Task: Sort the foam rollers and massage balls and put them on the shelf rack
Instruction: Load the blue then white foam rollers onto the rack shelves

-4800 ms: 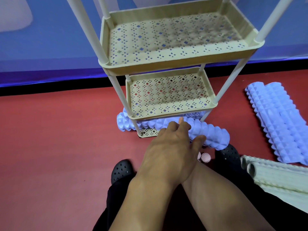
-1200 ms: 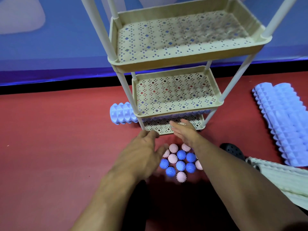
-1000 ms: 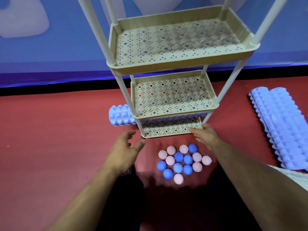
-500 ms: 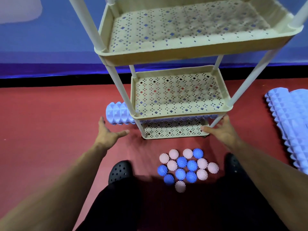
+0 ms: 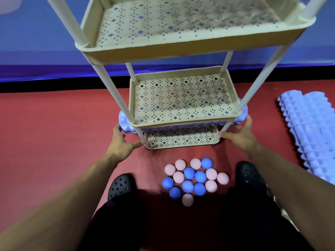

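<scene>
1. The left hand (image 5: 121, 142) is at the left end of the lowest tray of the shelf rack (image 5: 181, 122). Its fingers (image 5: 117, 128) reach up to the left end of the light blue foam roller (image 5: 125, 122) and touch it, and the thumb points to the near left post of the rack. The fingers are rather straight and do not close around anything.
2. The right hand (image 5: 241, 134) is at the right end of the same tray. Its fingers are at the right end of the roller and the thumb touches the near right corner of the tray. If the fingers really grasp the roller, I cannot tell.
3. The foam roller lies across the lowest tray, under the middle tray, and both ends stick out past the rack posts.
4. The middle and top trays are beige and perforated.
5. On the red floor (image 5: 54, 142), just near of the rack, a group of spiky massage balls (image 5: 194, 178) lies close together, some pink and some blue, between two black clogs (image 5: 122, 185).
6. At the far right, two more light blue foam rollers (image 5: 311, 129) lie side by side on the floor, touching each other.
</scene>
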